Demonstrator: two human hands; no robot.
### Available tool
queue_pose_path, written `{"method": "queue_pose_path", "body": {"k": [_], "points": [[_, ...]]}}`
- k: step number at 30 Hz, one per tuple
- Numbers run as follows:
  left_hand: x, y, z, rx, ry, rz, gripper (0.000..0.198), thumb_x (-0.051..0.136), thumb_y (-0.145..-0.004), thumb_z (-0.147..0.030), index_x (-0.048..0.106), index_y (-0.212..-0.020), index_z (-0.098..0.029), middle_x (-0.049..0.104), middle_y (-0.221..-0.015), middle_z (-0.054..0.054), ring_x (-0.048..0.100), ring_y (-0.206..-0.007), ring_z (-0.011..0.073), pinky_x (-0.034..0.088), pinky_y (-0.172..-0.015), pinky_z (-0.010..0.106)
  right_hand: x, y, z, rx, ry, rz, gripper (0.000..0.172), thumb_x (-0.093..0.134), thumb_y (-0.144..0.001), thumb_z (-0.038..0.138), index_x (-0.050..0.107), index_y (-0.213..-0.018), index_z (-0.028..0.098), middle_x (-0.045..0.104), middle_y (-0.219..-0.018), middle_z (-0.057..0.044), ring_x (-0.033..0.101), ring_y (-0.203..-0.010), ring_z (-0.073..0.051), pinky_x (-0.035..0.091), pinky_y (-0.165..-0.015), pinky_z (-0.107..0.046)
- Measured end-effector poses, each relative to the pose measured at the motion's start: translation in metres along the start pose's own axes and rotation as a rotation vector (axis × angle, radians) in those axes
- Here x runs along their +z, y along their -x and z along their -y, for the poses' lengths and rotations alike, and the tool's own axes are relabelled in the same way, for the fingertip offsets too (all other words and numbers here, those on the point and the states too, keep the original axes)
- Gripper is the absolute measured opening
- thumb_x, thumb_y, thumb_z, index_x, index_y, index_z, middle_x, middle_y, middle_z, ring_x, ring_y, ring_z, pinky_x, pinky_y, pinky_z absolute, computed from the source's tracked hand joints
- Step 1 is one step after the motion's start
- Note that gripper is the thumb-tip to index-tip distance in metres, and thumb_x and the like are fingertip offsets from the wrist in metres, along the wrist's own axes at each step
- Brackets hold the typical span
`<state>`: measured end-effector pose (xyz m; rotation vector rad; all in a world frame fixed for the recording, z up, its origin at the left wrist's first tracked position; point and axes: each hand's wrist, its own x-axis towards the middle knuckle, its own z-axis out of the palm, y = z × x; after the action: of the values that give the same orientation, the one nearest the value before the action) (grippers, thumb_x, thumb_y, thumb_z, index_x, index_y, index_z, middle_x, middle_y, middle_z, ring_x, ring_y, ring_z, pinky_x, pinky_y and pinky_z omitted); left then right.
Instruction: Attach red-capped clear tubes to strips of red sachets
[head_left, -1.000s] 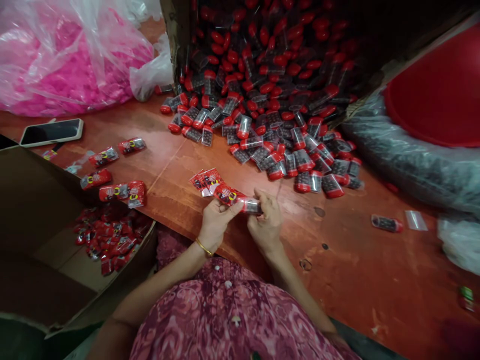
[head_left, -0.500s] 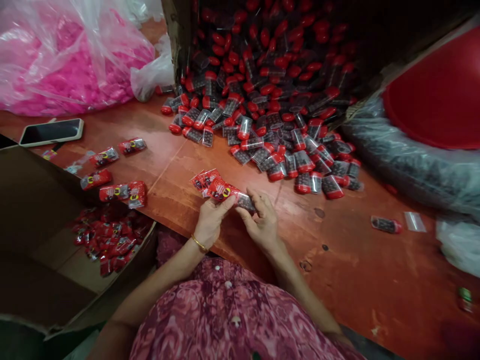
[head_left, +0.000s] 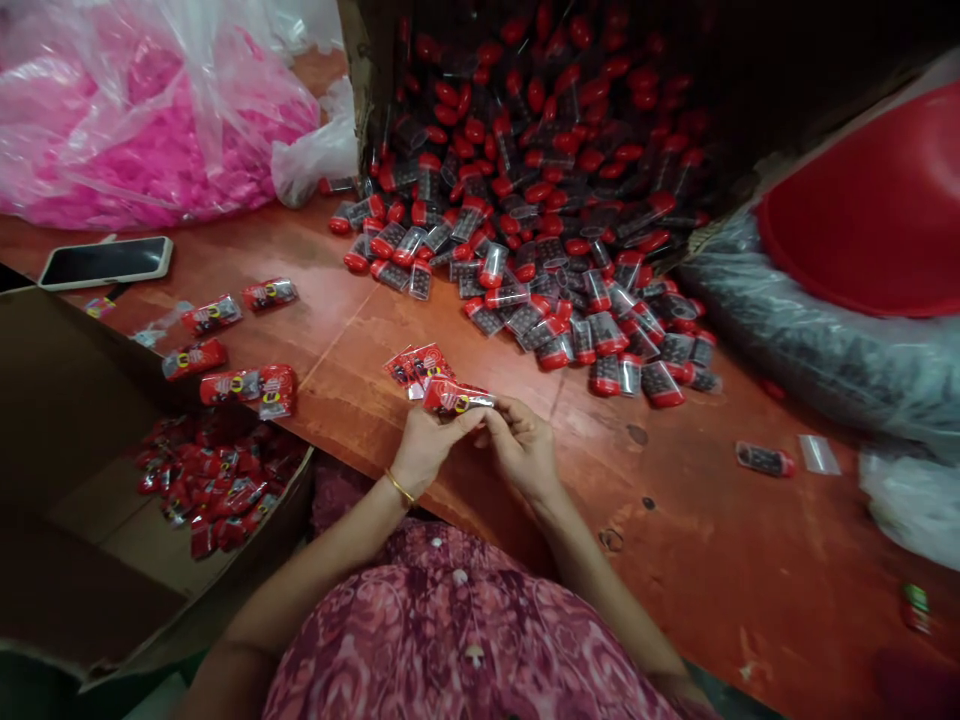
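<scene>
Between my two hands is a small red printed packet (head_left: 456, 397) with a shiny clear part at its right end. My left hand (head_left: 425, 445) is closed on it from below, thumb along its lower edge. My right hand (head_left: 523, 446) pinches its right end, with the fingertips partly hidden. Just behind the packet, flat red printed wrappers (head_left: 420, 366) lie on the table. Further back, a heap of clear tubes with red caps (head_left: 536, 300) spills forward. Several finished-looking red packets (head_left: 238, 386) lie to the left of my hands.
An open carton (head_left: 157, 585) with red packets stands at the lower left. A phone (head_left: 105, 262) and a bag of pink pieces (head_left: 172, 150) are behind it. At right are a red basin (head_left: 870, 210) and a lone tube (head_left: 764, 459).
The packet has turned level, and the dark tube end that stuck out to its right no longer shows. My right hand's fingers have closed in toward my left thumb.
</scene>
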<state>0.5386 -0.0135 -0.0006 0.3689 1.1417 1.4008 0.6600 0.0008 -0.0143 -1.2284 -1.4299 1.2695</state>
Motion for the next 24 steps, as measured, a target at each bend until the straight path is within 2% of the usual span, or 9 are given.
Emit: {"method": "queue_pose_path", "body": {"k": [3, 6, 11, 12, 14, 17, 18, 20, 24], "points": [[-0.009, 0.0, -0.001, -0.023, 0.025, 0.004, 0.033, 0.083, -0.049, -0.031, 0.071, -0.075, -0.014, 0.072, -0.076, 0.003, 0.064, -0.072, 0.0134, 0.049, -0.073, 0.025, 0.01, -0.01, 0.002, 0.009, -0.028, 0.065, 0.029, 0.058, -0.079, 0.042, 0.067, -0.092, 0.017, 0.067, -0.068, -0.001, 0.055, -0.046, -0.01, 0.047, -0.045, -0.024], [-0.022, -0.001, -0.009, -0.117, 0.072, 0.01, 0.036, 0.083, -0.051, -0.032, 0.07, -0.08, -0.014, 0.072, -0.075, 0.004, 0.067, -0.072, 0.0157, 0.051, -0.073, 0.027, 0.029, -0.018, 0.002, -0.077, 0.055, 0.156, 0.034, 0.059, -0.078, 0.047, 0.068, -0.091, 0.017, 0.068, -0.07, -0.002, 0.06, -0.056, -0.014, 0.05, -0.055, -0.026], [-0.052, -0.006, -0.033, -0.199, 0.162, -0.158, 0.017, 0.073, -0.068, -0.026, 0.067, -0.08, -0.016, 0.071, -0.07, 0.001, 0.066, -0.063, 0.0117, 0.053, -0.068, 0.024, 0.046, -0.029, 0.01, -0.456, 0.652, 0.314, 0.043, 0.041, -0.09, 0.048, 0.061, -0.116, 0.02, 0.069, -0.088, -0.007, 0.062, -0.076, -0.02, 0.049, -0.07, -0.032], [-0.059, -0.008, -0.04, -0.188, 0.189, -0.228, 0.01, 0.069, -0.073, -0.025, 0.066, -0.078, -0.017, 0.07, -0.067, 0.0, 0.066, -0.061, 0.0107, 0.053, -0.065, 0.022, 0.041, -0.035, 0.013, -0.494, 0.771, 0.311, 0.043, 0.039, -0.091, 0.047, 0.061, -0.116, 0.02, 0.068, -0.09, -0.008, 0.062, -0.079, -0.021, 0.048, -0.072, -0.034], [-0.072, -0.015, -0.057, -0.116, 0.277, -0.399, 0.014, 0.057, -0.083, -0.026, 0.063, -0.073, -0.018, 0.069, -0.064, -0.002, 0.065, -0.06, 0.0086, 0.052, -0.064, 0.019, 0.022, -0.051, 0.013, -0.494, 0.944, 0.175, 0.043, 0.04, -0.09, 0.047, 0.062, -0.113, 0.018, 0.066, -0.096, -0.011, 0.059, -0.087, -0.025, 0.046, -0.078, -0.04], [-0.088, -0.027, -0.08, 0.07, 0.461, -0.639, 0.031, 0.043, -0.091, -0.029, 0.059, -0.067, -0.019, 0.066, -0.06, -0.004, 0.065, -0.062, 0.0056, 0.051, -0.07, 0.016, -0.018, -0.08, 0.001, -0.258, 1.075, -0.345, 0.052, 0.041, -0.088, 0.045, 0.053, -0.122, 0.008, 0.055, -0.119, -0.023, 0.05, -0.108, -0.034, 0.038, -0.089, -0.052], [-0.09, -0.029, -0.085, 0.13, 0.509, -0.666, 0.034, 0.04, -0.092, -0.033, 0.059, -0.068, -0.019, 0.067, -0.062, -0.003, 0.065, -0.066, 0.0057, 0.051, -0.072, 0.016, -0.029, -0.087, -0.006, -0.195, 1.098, -0.424, 0.057, 0.043, -0.087, 0.046, 0.049, -0.125, 0.004, 0.051, -0.124, -0.027, 0.047, -0.113, -0.037, 0.036, -0.09, -0.056], [-0.088, -0.031, -0.085, 0.187, 0.555, -0.624, 0.039, 0.036, -0.092, -0.042, 0.06, -0.073, -0.018, 0.069, -0.071, 0.002, 0.066, -0.078, 0.0078, 0.05, -0.077, 0.017, -0.044, -0.094, -0.022, -0.194, 1.131, -0.407, 0.061, 0.045, -0.085, 0.046, 0.045, -0.128, 0.002, 0.049, -0.126, -0.027, 0.041, -0.119, -0.04, 0.031, -0.093, -0.06], [-0.062, -0.025, -0.06, 0.07, 0.325, -0.428, 0.033, 0.057, -0.078, -0.047, 0.063, -0.082, -0.015, 0.07, -0.086, 0.009, 0.067, -0.086, 0.0156, 0.052, -0.077, 0.025, -0.051, -0.077, -0.044, -0.359, 1.17, -0.146, 0.054, 0.042, -0.086, 0.042, 0.045, -0.128, 0.009, 0.047, -0.134, -0.021, 0.033, -0.129, -0.036, 0.027, -0.1, -0.057]]}}
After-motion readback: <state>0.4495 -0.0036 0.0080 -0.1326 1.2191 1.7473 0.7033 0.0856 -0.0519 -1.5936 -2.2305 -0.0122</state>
